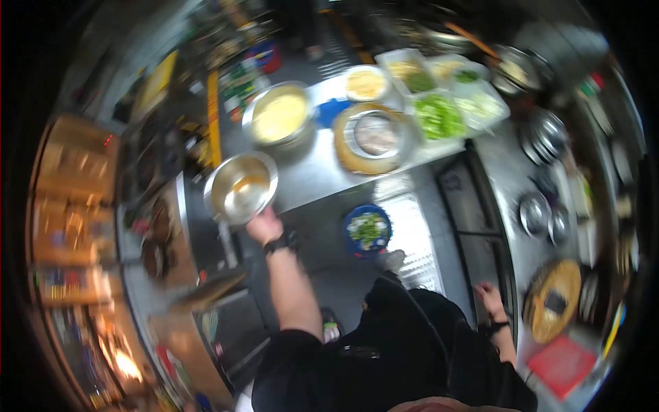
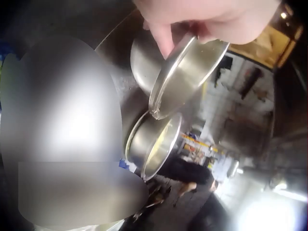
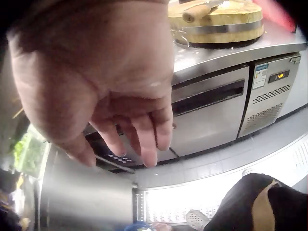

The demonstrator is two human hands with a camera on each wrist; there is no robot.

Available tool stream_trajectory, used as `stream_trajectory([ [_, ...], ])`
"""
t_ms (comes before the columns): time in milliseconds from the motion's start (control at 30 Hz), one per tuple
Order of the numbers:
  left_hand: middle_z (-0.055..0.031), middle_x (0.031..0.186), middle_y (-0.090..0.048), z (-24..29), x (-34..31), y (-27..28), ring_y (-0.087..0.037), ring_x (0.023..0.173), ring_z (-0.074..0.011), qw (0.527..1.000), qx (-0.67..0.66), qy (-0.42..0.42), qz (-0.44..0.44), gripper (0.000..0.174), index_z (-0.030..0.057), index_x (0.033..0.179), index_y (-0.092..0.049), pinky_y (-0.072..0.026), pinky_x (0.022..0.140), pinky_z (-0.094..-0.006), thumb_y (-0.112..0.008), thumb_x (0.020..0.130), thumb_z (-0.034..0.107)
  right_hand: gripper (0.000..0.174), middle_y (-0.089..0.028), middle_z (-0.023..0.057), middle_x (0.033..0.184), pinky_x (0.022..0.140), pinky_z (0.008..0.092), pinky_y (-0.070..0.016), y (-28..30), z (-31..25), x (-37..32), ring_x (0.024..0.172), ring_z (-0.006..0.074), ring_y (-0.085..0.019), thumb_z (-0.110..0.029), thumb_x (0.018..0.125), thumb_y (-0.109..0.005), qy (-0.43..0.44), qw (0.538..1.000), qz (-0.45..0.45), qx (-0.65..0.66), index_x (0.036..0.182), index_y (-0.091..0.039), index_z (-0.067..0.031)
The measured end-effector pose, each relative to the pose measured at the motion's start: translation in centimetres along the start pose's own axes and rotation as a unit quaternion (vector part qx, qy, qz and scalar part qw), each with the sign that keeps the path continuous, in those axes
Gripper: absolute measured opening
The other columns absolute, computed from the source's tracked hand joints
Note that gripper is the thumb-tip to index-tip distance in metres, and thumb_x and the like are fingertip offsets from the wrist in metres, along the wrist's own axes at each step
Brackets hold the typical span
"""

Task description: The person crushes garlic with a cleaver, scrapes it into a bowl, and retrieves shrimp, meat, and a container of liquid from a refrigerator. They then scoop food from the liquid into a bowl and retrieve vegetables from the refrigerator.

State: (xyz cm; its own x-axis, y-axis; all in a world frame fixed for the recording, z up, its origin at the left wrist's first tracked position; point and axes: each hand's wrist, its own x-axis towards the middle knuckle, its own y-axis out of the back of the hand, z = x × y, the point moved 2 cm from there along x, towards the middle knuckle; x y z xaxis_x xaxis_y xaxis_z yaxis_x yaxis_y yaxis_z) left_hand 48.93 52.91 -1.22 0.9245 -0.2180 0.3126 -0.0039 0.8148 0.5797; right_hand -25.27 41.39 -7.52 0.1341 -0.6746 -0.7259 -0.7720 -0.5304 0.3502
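Left hand (image 1: 264,225) is pinching the steel bowl (image 1: 241,187) by its rim; a deeper thumb hold would likely be steadying it. Right hand (image 1: 490,298) is hanging relaxed, gripping nothing.

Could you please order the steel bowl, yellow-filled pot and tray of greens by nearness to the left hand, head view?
1. Steel bowl, gripped by the left hand.
2. Yellow-filled pot, on the counter beyond.
3. Tray of greens, far right.
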Motion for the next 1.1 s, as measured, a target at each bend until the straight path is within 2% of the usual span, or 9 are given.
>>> stream_trajectory([
  [100, -0.0206, 0.107, -0.069, 7.9, -4.8, 3.3, -0.063, 0.094, -0.0284, 0.999, 0.024, -0.037, -0.029, 0.034, -0.0054, 0.117, -0.062, -0.0493, 0.084, -0.0397, -0.07, 0.085, 0.003, 0.033, -0.071, 0.0117, 0.1, 0.085, 0.0316, -0.0508, -0.7, -4.4, -2.4, 0.093, 0.0178, -0.065, -0.026, 0.093, -0.064, 0.094, 0.994, 0.009, -0.049, 0.111, -0.068, 0.002],
  [133, -0.0204, 0.111, -0.066, 7.5, -6.2, 3.2, -0.062, 0.098, -0.028, 0.998, -0.051, -0.016, -0.029, 0.031, -0.0057, 0.117, -0.061, -0.0497, 0.086, -0.0402, -0.067, 0.089, 0.007, 0.033, -0.071, 0.0113, 0.104, 0.089, 0.0321, -0.0505, -0.9, -5.1, -3.0, 0.096, 0.0188, -0.065, -0.028, 0.093, -0.065, 0.097, 0.995, 0.017, -0.034, 0.11, -0.069, 0.0007],
  [233, -0.0196, 0.121, -0.06, 9.7, -10.1, 2.9, -0.059, 0.11, -0.0269, 0.865, -0.457, 0.202, -0.045, 0.029, -0.0067, 0.117, -0.057, -0.051, 0.091, -0.0418, -0.057, 0.101, 0.018, 0.036, -0.071, 0.0105, 0.108, 0.093, 0.0317, -0.0495, -1.5, -8.5, -5.8, 0.103, 0.0181, -0.064, -0.032, 0.095, -0.064, 0.108, 0.994, 0.01, 0.033, 0.114, -0.069, -0.0019],
  [400, -0.0211, 0.123, -0.057, 18.8, -18.2, -0.1, -0.059, 0.112, -0.0275, 0.814, -0.434, 0.199, -0.332, 0.029, -0.0094, 0.12, -0.048, -0.0516, 0.098, -0.0403, -0.052, 0.103, 0.014, 0.038, -0.067, 0.0089, 0.117, 0.098, 0.0317, -0.0477, -1.6, -8.5, -8.4, 0.113, 0.0166, -0.06, -0.027, 0.099, -0.061, 0.143, 0.959, -0.008, 0.244, 0.126, -0.061, -0.0011],
  [633, -0.0133, 0.121, -0.062, 29.2, -34.8, -6.9, -0.062, 0.11, -0.0217, 0.521, -0.337, 0.142, -0.771, 0.028, -0.0035, 0.126, -0.051, -0.0542, 0.092, -0.0368, -0.053, 0.1, 0.007, 0.04, -0.059, 0.0099, 0.127, 0.101, 0.0348, -0.0494, 0.6, -2.1, -16.5, 0.121, 0.0198, -0.057, -0.024, 0.102, -0.056, 0.203, 0.816, 0.091, 0.534, 0.134, -0.051, -0.0003],
  [667, -0.009, 0.109, -0.064, 31.8, -38.4, -6.1, -0.064, 0.097, -0.0164, 0.501, -0.308, 0.164, -0.792, 0.009, 0.0009, 0.106, -0.056, -0.0564, 0.079, -0.0314, -0.057, 0.098, 0.005, 0.04, -0.059, 0.0095, 0.126, 0.101, 0.0352, -0.0495, 0.9, 0.0, -17.9, 0.12, 0.0195, -0.057, -0.024, 0.102, -0.055, 0.211, 0.774, 0.118, 0.586, 0.134, -0.05, -0.0008],
  [867, -0.0064, 0.107, -0.067, 37.0, -56.9, -4.7, -0.066, 0.096, -0.0122, 0.31, -0.151, 0.042, -0.938, 0.019, 0.0008, 0.116, -0.06, -0.058, 0.079, -0.0268, -0.059, 0.098, 0.009, 0.022, -0.062, 0.0035, 0.118, 0.089, 0.0305, -0.0537, 0.5, 14.6, -27.6, 0.109, 0.0125, -0.06, -0.02, 0.102, -0.056, 0.186, 0.653, 0.316, 0.663, 0.119, -0.057, -0.0061],
  [1067, -0.0062, 0.111, -0.066, 38.0, -71.0, -2.6, -0.064, 0.102, -0.0158, 0.195, -0.046, -0.005, -0.98, 0.029, 0.0015, 0.122, -0.058, -0.0555, 0.088, -0.032, -0.062, 0.098, 0.017, 0.024, -0.066, 0.002, 0.114, 0.083, 0.026, -0.0539, -1.0, 22.6, -34.5, 0.1, 0.0094, -0.062, -0.016, 0.099, -0.06, 0.138, 0.531, 0.429, 0.717, 0.121, -0.06, -0.0073],
  [1100, -0.0106, 0.115, -0.064, 38.6, -72.8, -3.9, -0.063, 0.107, -0.0216, 0.282, -0.118, -0.256, -0.917, 0.036, 0.0002, 0.126, -0.056, -0.0528, 0.093, -0.0359, -0.065, 0.095, 0.017, 0.025, -0.066, 0.0017, 0.114, 0.082, 0.0255, -0.0538, -1.2, 23.9, -35.2, 0.098, 0.009, -0.063, -0.016, 0.099, -0.06, 0.126, 0.513, 0.442, 0.725, 0.122, -0.059, -0.0072],
])
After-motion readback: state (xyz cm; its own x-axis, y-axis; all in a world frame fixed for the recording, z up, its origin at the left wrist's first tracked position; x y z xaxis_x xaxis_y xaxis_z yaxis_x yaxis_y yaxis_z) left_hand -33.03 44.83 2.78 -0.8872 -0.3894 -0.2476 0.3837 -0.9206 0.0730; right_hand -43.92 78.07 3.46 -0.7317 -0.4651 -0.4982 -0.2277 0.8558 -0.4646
